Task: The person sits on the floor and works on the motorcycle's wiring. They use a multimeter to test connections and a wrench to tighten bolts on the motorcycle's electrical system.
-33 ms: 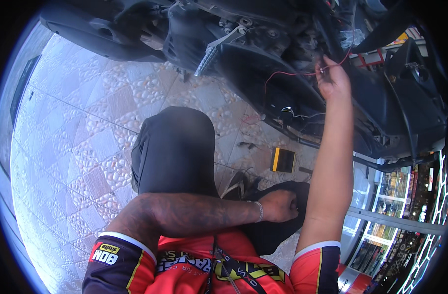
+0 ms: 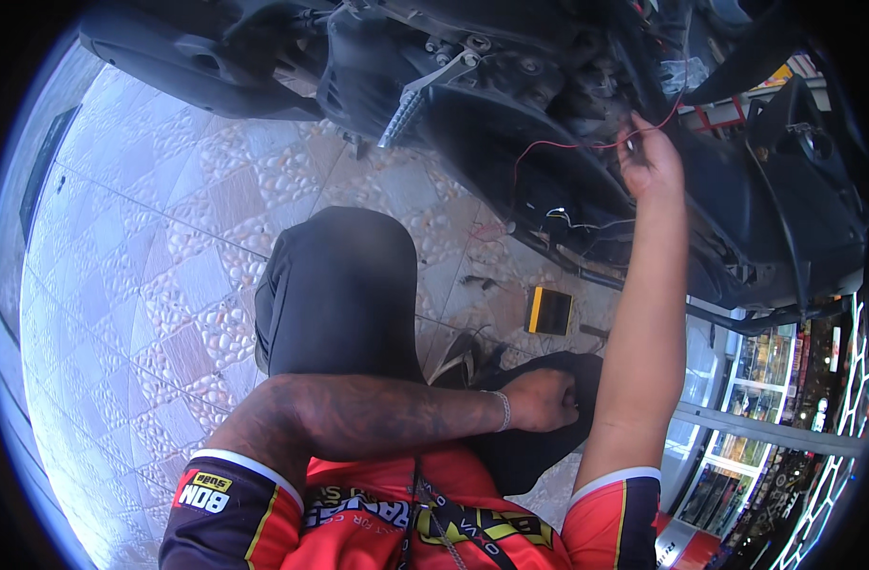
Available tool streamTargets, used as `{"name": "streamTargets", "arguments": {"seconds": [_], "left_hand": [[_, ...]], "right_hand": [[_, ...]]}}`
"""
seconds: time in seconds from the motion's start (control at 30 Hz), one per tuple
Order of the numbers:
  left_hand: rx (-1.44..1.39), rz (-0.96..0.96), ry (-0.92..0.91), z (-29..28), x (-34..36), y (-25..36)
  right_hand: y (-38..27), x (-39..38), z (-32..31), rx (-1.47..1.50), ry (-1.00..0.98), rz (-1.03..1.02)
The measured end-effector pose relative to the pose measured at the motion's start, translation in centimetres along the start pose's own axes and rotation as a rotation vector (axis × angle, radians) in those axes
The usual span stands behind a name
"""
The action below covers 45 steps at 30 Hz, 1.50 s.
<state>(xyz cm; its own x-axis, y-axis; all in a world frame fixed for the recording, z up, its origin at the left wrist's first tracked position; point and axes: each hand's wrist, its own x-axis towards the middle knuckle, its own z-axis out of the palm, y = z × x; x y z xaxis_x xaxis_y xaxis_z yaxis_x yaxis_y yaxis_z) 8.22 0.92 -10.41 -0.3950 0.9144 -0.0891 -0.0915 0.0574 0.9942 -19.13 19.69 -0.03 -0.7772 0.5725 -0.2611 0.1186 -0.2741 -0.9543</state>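
Note:
In the upper right my right hand (image 2: 657,163) reaches up to the dark motor scooter (image 2: 586,190). Its thumb and fingers are closed at a thin red wire (image 2: 553,143), which runs across them and up along the bodywork. A small shiny bit shows between the fingertips, too small to name. My left hand (image 2: 541,399), curled into a fist, rests on my right knee with nothing visible in it. Below the right hand, a pale thin wire with a small white connector (image 2: 560,212) hangs over a black panel of the scooter.
A metal footrest (image 2: 403,116) juts out from the scooter. On the tiled, pebble-patterned floor (image 2: 197,275) lie a yellow and black box (image 2: 550,311), a loose tangle of red wire (image 2: 487,232) and a small dark piece (image 2: 477,281). Glass display shelves (image 2: 753,408) stand at the right.
My right hand has shifted slightly to the right, and the red wire at its fingers has moved a little. My left hand stays on the knee.

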Motion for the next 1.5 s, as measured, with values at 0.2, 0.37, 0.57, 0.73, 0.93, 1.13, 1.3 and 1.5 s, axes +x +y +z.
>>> {"name": "streamTargets", "arguments": {"seconds": [0.2, 0.37, 0.57, 0.73, 0.93, 1.13, 1.3, 1.5], "left_hand": [[-0.002, 0.011, 0.007, 0.2, 0.0, -0.1], [0.003, 0.02, 0.019, 0.0, 1.0, -0.6], [-0.012, -0.01, 0.022, -0.3, 1.4, -0.7], [-0.039, -0.027, 0.01, -0.2, 1.6, -0.7], [-0.032, -0.025, 0.009, 0.3, 1.8, -1.0], [-0.039, -0.029, 0.007, 0.2, 1.6, -0.7], [-0.067, -0.053, 0.013, -0.1, 1.7, -0.7], [-0.076, -0.034, 0.019, -0.2, 1.6, -0.6]], "right_hand": [[-0.7, 0.8, -3.8, 0.095, -0.008, 0.063], [-0.5, -0.7, -3.9, -0.063, -0.096, 0.029], [-1.6, -6.6, -4.1, -0.696, -0.102, -0.25], [-2.0, -10.1, -6.0, -0.4, 0.105, -0.422], [-0.8, -7.4, -6.9, 0.308, -0.268, 0.214], [-1.8, -4.3, -4.2, -0.392, -0.274, 0.095], [-2.0, -3.6, -1.8, -0.497, -0.208, -0.058], [-2.1, -3.5, -0.9, -0.698, -0.042, -0.126]]}}
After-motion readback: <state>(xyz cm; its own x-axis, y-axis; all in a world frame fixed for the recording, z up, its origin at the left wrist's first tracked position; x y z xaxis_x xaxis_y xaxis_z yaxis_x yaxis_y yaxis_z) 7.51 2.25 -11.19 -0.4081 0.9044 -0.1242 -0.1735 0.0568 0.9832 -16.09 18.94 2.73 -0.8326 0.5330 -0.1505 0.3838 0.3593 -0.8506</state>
